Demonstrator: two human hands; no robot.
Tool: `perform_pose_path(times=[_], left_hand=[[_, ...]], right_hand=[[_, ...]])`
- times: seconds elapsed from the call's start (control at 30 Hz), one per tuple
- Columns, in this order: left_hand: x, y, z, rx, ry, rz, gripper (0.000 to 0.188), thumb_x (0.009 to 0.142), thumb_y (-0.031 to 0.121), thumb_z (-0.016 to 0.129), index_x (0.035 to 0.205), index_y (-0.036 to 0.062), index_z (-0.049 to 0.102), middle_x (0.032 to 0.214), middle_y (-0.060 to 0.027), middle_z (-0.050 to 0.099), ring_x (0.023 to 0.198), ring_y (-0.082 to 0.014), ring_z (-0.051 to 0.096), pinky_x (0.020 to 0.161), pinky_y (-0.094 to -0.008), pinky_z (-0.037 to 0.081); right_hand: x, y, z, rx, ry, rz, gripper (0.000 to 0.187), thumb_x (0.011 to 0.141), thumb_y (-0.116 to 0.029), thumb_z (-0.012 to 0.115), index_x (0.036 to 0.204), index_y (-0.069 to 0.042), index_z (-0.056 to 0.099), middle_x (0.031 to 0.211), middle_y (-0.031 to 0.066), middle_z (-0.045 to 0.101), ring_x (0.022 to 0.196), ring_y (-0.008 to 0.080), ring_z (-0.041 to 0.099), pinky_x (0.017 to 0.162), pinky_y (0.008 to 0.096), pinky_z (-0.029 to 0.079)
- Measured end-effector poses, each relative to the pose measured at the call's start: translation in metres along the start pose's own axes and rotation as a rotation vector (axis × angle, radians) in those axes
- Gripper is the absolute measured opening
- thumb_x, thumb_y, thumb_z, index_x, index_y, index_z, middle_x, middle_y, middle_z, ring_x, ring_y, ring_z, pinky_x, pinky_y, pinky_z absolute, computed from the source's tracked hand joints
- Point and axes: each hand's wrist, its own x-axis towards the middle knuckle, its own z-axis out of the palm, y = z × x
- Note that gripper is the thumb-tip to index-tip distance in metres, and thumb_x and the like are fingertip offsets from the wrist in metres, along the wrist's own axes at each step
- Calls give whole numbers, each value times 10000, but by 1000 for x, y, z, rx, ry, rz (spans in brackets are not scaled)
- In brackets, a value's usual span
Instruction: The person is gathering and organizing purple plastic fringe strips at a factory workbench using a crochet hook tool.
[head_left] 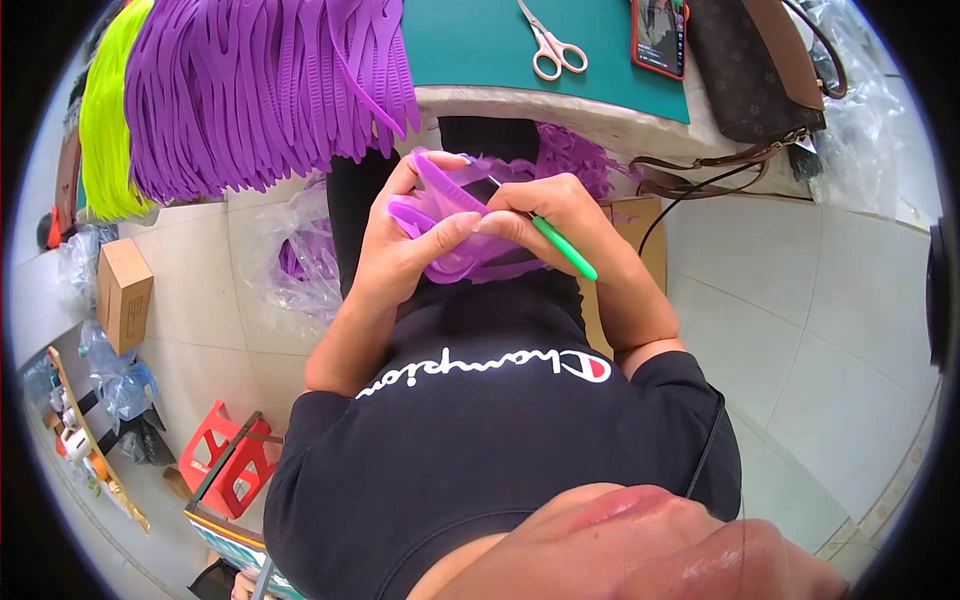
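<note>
A looped purple silicone strap (440, 185) is pinched between the thumb and fingers of my left hand (405, 235), in front of my black shirt. My right hand (555, 215) grips a slim trimming tool with a green handle (563, 247). Its thin metal tip shows above the fingers, close by the strap, but whether it touches I cannot tell. Both thumbs meet near the strap's middle. Thin purple edging (510, 270) hangs beneath my hands. At the left of the table, many purple straps (260, 90) lie side by side, their ends over the edge, beside yellow-green ones (110, 110).
On the green mat (460, 50) lie pink-handled scissors (555, 50) and a phone (660, 35). A brown handbag (750, 60) with trailing straps sits at the right. Purple scraps (580, 165) are below the table edge. A plastic bag (300, 260), carton (125, 290) and red stool (230, 460) stand left.
</note>
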Motion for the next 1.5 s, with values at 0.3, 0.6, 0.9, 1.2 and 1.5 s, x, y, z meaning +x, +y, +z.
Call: perform_pose_path(times=[0.3,0.6,0.9,1.2,1.5], left_hand=[[5,-12,7,580,209,189,475,708,-24,636,1164,74,549,753,-18,567,651,-64,550,615,-209,443],[27,-57,-60,35,135,-301,239,792,139,739,952,6,621,847,-32,625,758,-107,587,722,-243,465],[24,-78,-110,-507,261,-454,135,860,134,691,933,46,619,840,-20,641,743,-119,617,715,-270,507],[17,-54,-92,-955,-141,-662,390,956,331,524,1086,-29,601,1018,-158,675,927,-264,668,881,-390,525],[-9,-23,-42,-225,125,-167,191,874,102,671,1022,-18,660,899,-93,702,807,-145,668,781,-282,533]], right_hand=[[-4,-5,9,63,221,-31,94,820,-83,711,808,-8,656,600,37,563,532,68,511,495,245,396],[-60,5,-70,981,392,-76,343,884,-398,644,708,-148,489,506,-77,347,448,56,297,435,233,224],[-117,26,-168,1294,583,-546,442,913,-488,559,609,-180,469,511,-82,289,488,73,206,493,271,153],[-35,27,-110,1345,271,-181,536,949,-522,466,577,-137,430,572,-36,256,589,103,239,530,273,203],[15,28,20,1181,-30,62,626,1016,-486,276,532,-97,359,507,-6,278,506,125,245,489,288,228]])
